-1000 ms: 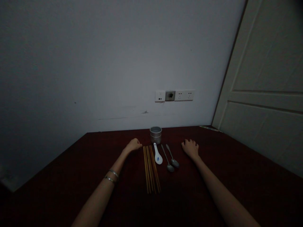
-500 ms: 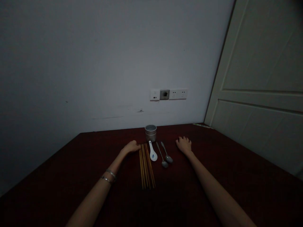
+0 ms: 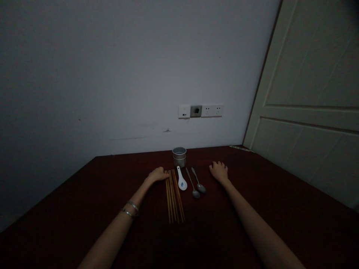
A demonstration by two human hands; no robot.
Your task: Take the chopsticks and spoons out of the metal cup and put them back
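Several wooden chopsticks (image 3: 173,198) lie side by side on the dark red table (image 3: 126,239), fanned slightly. My left hand (image 3: 157,175) rests at their far left end, its thumb stretched out against the leftmost chopstick; its other fingers are partly hidden behind the hand. Right of the chopsticks lies a white soup spoon (image 3: 182,184) with a blue mark in its bowl. Beside it are two metal spoons, one longer and nearer (image 3: 195,194), the other further right (image 3: 201,188). My right hand (image 3: 219,172) lies palm down on the table, fingers apart, touching none of the cutlery.
A round metal cup (image 3: 179,158) stands upright behind the soup spoon. The white wall (image 3: 134,82) borders the table's back, with socket plates (image 3: 211,110) on it. A pale panelled door (image 3: 308,142) is on the right. A thin strip (image 3: 241,148) lies at the back right corner.
My left thumb has stretched out further over the chopstick ends, away from the fingers. My right hand stays in place. The view has shifted very slightly.
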